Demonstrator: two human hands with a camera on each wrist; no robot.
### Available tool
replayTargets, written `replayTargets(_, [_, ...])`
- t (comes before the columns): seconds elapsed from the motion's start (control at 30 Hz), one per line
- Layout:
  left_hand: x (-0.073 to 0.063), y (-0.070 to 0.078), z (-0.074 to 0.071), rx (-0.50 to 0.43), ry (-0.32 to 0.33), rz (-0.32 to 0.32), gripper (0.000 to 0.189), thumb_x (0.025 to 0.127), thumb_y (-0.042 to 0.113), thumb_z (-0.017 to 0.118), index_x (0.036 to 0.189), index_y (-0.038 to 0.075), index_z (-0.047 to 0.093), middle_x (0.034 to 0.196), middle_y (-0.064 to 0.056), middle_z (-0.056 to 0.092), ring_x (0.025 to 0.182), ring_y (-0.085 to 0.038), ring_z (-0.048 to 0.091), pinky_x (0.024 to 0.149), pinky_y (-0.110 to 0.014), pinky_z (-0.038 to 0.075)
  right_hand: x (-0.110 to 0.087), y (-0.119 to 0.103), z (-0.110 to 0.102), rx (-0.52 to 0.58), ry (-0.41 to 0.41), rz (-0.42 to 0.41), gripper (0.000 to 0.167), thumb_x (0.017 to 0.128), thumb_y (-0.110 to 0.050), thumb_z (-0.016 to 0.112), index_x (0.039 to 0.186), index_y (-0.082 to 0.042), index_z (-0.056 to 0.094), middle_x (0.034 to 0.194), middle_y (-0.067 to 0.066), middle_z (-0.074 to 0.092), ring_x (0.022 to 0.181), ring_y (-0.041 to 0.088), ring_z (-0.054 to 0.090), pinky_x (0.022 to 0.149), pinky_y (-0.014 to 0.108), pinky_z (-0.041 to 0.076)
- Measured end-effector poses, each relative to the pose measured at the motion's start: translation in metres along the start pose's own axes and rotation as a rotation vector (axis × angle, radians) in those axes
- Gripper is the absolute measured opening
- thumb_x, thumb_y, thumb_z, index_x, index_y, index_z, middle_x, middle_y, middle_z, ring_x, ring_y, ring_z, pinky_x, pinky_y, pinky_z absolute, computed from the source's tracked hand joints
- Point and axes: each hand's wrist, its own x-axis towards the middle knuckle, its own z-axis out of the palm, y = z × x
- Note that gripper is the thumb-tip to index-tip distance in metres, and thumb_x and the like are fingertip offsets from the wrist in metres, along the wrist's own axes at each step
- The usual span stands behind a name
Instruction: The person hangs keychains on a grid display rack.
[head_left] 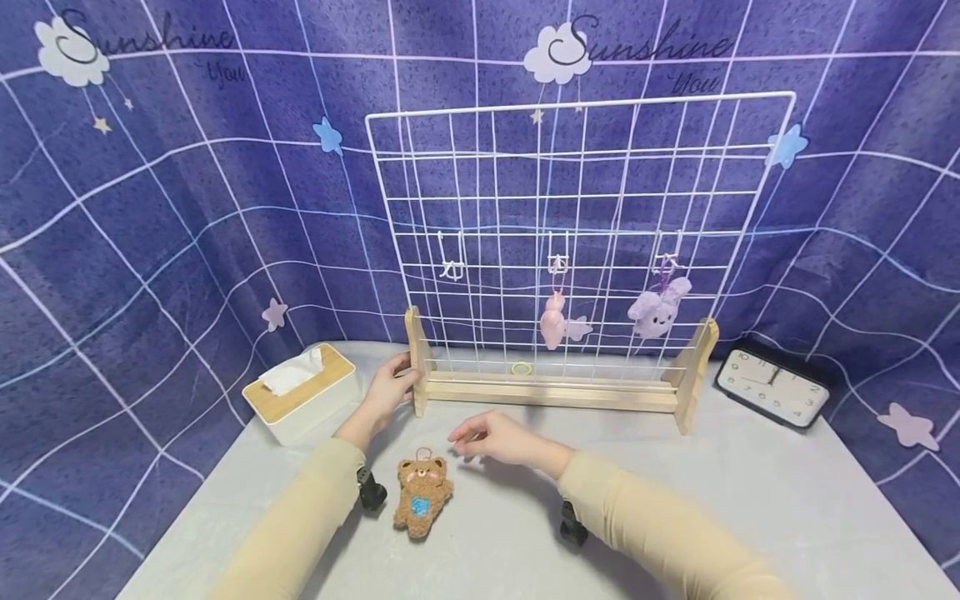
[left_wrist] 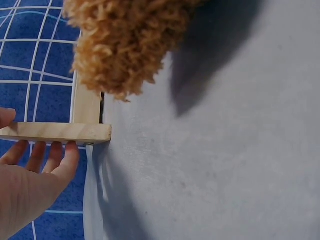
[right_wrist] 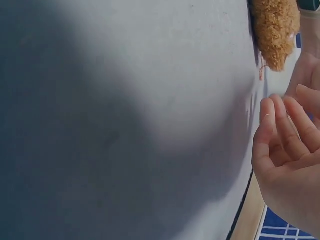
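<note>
My left hand (head_left: 392,388) grips the left wooden foot (head_left: 419,367) of a white wire grid rack. In the left wrist view the thumb lies on one side of that foot (left_wrist: 60,131) and the fingers on the other. My right hand (head_left: 498,439) holds nothing, its fingers loosely bent above the table, right of a brown bear plush (head_left: 422,500). The bear has a blue patch and a thin cord loop, and lies between the forearms. On the grid rack (head_left: 581,104) hang a pink pendant (head_left: 553,323) and a purple bunny plush (head_left: 660,312). A white hook (head_left: 452,268) at left carries nothing.
A tissue box (head_left: 303,392) with a wooden lid stands left of the rack. At the right is a black-framed clock (head_left: 774,387). A yellow-green ring (head_left: 521,368) shows behind the wires. Blue patterned curtain (head_left: 225,208) closes off the back and sides.
</note>
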Motion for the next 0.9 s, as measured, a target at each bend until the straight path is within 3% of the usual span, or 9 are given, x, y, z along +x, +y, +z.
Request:
replayTargets(0.1, [-0.001, 0.001, -0.001, -0.012, -0.005, -0.004, 0.056, 0.104, 0.008, 0.054, 0.154, -0.006, 0.034, 0.154, -0.030, 0.037, 0.134, -0.047, 0.045, 0.110, -0.056, 0.043, 0.006, 0.000, 0.006, 0.003, 0.007, 0.005, 0.025, 0.095, -0.009, 0.071, 0.117, 0.002, 0.073, 0.102, 0.014, 0.076, 0.087, 0.028, 0.072, 0.072, 0.042, 0.062])
replayTargets(0.37, [-0.021, 0.029, 0.004, -0.018, -0.038, -0.024, 0.056, 0.103, 0.002, 0.052, 0.153, -0.012, 0.031, 0.154, -0.034, 0.034, 0.135, -0.050, 0.043, 0.111, -0.058, 0.041, 0.019, 0.002, 0.017, -0.017, 0.047, 0.017, 0.021, 0.095, -0.009, 0.071, 0.113, 0.001, 0.074, 0.094, 0.007, 0.076, 0.083, 0.022, 0.071, 0.067, 0.029, 0.060])
replayTargets(0.5, [-0.013, 0.019, 0.001, -0.024, -0.034, -0.029, 0.058, 0.102, 0.002, 0.052, 0.153, -0.012, 0.029, 0.155, -0.034, 0.033, 0.135, -0.051, 0.042, 0.112, -0.059, 0.040, 0.026, 0.002, 0.020, -0.040, 0.066, 0.026, 0.020, 0.094, -0.007, 0.070, 0.112, 0.001, 0.075, 0.093, 0.007, 0.076, 0.080, 0.015, 0.070, 0.065, 0.020, 0.055])
replayTargets(0.67, [-0.004, 0.005, -0.001, -0.013, -0.012, -0.021, 0.058, 0.103, 0.005, 0.053, 0.155, -0.008, 0.029, 0.155, -0.032, 0.034, 0.135, -0.049, 0.043, 0.111, -0.057, 0.041, 0.032, 0.000, 0.023, -0.053, 0.086, 0.024, 0.021, 0.092, -0.003, 0.069, 0.111, 0.002, 0.075, 0.094, 0.008, 0.076, 0.077, 0.009, 0.067, 0.067, 0.019, 0.055])
replayTargets(0.9, [0.001, 0.001, 0.001, 0.000, 0.005, -0.010, 0.056, 0.103, 0.007, 0.054, 0.154, -0.005, 0.034, 0.153, -0.027, 0.039, 0.133, -0.047, 0.047, 0.109, -0.055, 0.045, 0.037, -0.005, 0.021, -0.148, 0.084, 0.002, 0.019, 0.092, -0.003, 0.071, 0.109, 0.000, 0.076, 0.093, 0.003, 0.075, 0.077, 0.002, 0.059, 0.074, 0.019, 0.052])
